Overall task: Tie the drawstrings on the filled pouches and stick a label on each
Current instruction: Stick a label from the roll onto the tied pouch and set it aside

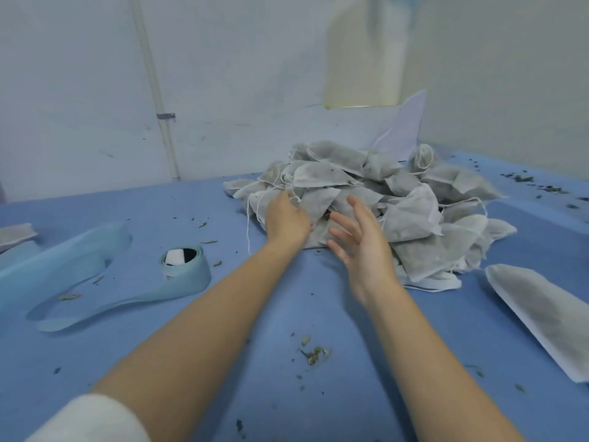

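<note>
Pouches (376, 199) lie heaped at the back of the blue worktop (223, 314), soft, light and floppy; I judge each is best taken by its neck, near the thin drawstring. Left hand (287, 218) curls into the pile, gripping a pouch; right hand (360, 240) hovers spread beside it. Label roll (183, 260) sits left; no writing is legible.

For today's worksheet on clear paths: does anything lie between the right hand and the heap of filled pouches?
Nothing visible does. The right hand is open just short of the pile of pouches; the left hand already grips one.
</note>
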A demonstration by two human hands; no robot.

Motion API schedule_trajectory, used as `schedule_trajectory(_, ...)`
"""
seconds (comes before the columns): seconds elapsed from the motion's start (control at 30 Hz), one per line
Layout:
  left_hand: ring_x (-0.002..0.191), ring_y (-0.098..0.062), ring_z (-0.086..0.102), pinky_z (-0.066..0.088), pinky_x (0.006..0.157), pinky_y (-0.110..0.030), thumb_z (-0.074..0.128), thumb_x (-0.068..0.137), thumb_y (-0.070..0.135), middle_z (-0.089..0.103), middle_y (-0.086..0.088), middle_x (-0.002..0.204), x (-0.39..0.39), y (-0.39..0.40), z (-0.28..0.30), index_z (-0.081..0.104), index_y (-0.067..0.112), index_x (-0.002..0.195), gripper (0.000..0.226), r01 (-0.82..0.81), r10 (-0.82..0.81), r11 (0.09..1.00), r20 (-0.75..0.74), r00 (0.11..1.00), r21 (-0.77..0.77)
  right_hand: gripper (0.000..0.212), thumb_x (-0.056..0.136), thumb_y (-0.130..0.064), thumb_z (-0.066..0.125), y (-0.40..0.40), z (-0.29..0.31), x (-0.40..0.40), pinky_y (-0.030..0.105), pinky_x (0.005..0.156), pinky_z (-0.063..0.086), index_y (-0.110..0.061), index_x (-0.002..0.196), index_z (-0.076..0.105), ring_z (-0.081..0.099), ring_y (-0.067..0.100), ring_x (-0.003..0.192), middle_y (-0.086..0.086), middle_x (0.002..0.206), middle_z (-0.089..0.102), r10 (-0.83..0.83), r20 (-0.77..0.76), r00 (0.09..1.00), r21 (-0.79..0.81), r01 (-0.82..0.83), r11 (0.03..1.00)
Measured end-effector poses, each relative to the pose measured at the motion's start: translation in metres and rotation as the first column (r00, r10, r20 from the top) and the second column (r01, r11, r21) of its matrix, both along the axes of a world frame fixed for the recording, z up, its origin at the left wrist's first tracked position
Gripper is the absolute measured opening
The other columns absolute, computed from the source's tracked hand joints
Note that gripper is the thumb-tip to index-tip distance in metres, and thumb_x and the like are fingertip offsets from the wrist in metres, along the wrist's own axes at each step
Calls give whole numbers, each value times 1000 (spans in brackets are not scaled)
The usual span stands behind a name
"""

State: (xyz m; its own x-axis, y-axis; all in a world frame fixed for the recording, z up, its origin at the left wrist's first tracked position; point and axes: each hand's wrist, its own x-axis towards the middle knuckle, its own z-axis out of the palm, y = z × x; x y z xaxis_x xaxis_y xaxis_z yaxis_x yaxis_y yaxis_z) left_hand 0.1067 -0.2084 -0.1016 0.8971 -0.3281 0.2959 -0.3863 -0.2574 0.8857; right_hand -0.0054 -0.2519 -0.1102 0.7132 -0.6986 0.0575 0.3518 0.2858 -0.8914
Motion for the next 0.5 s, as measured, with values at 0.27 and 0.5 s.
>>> schedule_trajectory(0.27, 61, -24, 64, 48, 57, -29, 47, 92, 14, 62, -15, 83, 37, -36, 3, 48, 0, 122, 32, -60, 9, 979, -252, 968, -195, 26, 99, -35, 47, -11, -4, 3, 21, 66, 53, -21, 120, 55, 60, 14, 77, 3, 105, 68, 22, -10, 1000, 93, -21, 995)
schedule_trajectory(0.5, 94, -32, 60, 42, 81, -34, 39, 94, 14, 68, -15, 93, -16, -24, 2, 68, 8, 85, 31, -81, 81, 997, 8, 997, 14, 25, 100, -28, 47, -7, -4, 11, 18, 63, 47, -18, 84, 63, 56, 10, 70, 0, 81, 64, 29, -130, 991, -87, -40, 995)
